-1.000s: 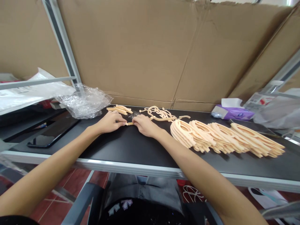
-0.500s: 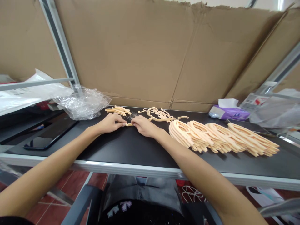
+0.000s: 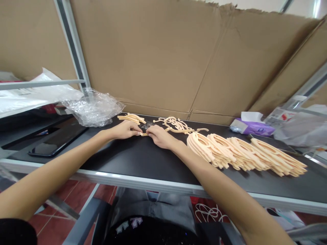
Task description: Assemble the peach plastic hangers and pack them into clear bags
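My left hand [image 3: 126, 130] and my right hand [image 3: 158, 135] meet over the black table [image 3: 143, 160], both pinched on a small peach rubber strip [image 3: 144, 134] held between them. Just behind my left hand lies a small bundle of peach strips [image 3: 132, 118]. Behind my right hand sits a tangle of curly peach offcuts [image 3: 175, 125]. To the right of my right forearm, a long overlapping row of peach ring-shaped pieces [image 3: 242, 153] stretches across the table.
Crumpled clear plastic [image 3: 93, 108] lies at the back left, a dark phone [image 3: 57, 141] near the left edge. A purple tissue pack [image 3: 251, 126] stands at the back right. Brown cardboard [image 3: 178, 58] walls the rear. A metal frame post [image 3: 74, 47] rises at left.
Both hands stay pinched on the strip in the same spot; only the camera view has shifted slightly.
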### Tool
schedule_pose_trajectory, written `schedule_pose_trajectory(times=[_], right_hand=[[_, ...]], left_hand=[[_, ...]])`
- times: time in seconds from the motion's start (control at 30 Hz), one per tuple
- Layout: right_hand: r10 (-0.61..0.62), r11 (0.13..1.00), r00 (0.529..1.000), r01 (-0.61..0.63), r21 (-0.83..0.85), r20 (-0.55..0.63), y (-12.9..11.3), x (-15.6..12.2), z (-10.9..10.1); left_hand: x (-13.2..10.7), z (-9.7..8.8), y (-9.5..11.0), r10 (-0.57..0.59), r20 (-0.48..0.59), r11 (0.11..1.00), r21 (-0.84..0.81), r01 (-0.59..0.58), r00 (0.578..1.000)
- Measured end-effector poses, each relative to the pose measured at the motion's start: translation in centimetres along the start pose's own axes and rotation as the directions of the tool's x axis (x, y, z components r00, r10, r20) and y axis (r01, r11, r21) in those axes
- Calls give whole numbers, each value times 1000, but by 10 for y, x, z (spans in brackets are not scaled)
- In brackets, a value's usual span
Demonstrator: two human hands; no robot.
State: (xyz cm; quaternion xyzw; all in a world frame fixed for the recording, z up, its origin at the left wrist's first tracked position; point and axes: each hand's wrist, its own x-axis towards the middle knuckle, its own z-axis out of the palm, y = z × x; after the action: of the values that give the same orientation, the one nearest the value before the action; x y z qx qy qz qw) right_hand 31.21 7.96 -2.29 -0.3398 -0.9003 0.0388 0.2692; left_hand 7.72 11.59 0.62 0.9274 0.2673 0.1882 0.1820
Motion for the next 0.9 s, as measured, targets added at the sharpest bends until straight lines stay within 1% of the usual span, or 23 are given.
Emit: schedule_pose_trajectory(times=[0.2, 0.5, 0.6, 0.7, 0.9], right_hand=[[2, 1000, 1000, -2, 7, -6, 2, 0, 1], [-4, 1000, 1000, 4, 18, -17, 2, 2, 4], [2, 1000, 1000, -2, 18, -21, 1, 2, 4], [9, 1000, 1000, -9, 9, -20, 1, 2, 4], [11, 1000, 1000, -11, 2, -23, 1, 2, 4]], left_hand=[[1, -1, -7, -22, 27, 995, -99, 24, 999], [5, 5, -15, -14, 30, 986, -168, 19, 999], [4, 3, -13, -51, 27, 980, -189, 56, 998], [2, 0, -9, -100, 50, 973, -203, 109, 994], [2, 0, -2, -136, 11, 977, -162, 137, 991]])
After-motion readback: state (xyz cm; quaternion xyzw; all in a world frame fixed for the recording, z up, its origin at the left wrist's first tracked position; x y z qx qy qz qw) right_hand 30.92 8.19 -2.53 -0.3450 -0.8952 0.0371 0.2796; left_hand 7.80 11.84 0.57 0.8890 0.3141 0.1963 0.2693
